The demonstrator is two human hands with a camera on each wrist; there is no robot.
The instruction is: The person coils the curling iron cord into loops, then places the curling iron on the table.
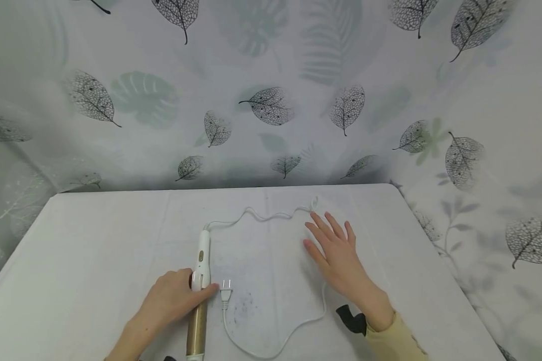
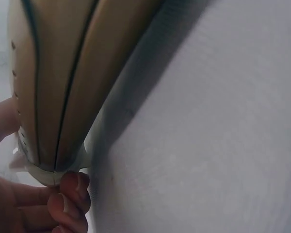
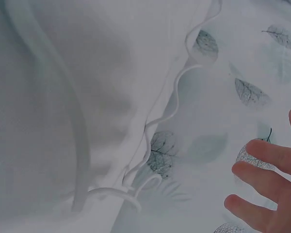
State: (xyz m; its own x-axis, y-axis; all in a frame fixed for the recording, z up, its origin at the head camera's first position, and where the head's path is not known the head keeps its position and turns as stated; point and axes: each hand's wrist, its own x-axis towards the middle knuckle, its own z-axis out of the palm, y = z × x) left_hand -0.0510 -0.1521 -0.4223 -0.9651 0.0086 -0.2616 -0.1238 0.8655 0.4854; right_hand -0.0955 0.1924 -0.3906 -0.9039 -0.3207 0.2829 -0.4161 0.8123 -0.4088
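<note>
A curling iron (image 1: 204, 253) with a white handle and gold barrel lies lengthwise on the table, left of the middle. My left hand (image 1: 168, 297) grips it where handle and barrel meet, thumb across the top. From close up, the left wrist view shows the tan barrel (image 2: 63, 87) and curled fingertips (image 2: 70, 206) at its white collar. The white cord (image 1: 271, 218) runs in waves from the handle's far end to the right. My right hand (image 1: 341, 263), fingers spread and holding nothing, is over the table near that cord. The two-pin plug (image 1: 226, 295) lies beside the left thumb.
A white cloth covers the table (image 1: 104, 240). The cord's near stretch (image 1: 293, 331) loops between the plug and the right wrist. Leaf-patterned curtains (image 1: 271, 105) hang behind and at the sides. A black strap piece (image 1: 352, 321) shows at the right wrist.
</note>
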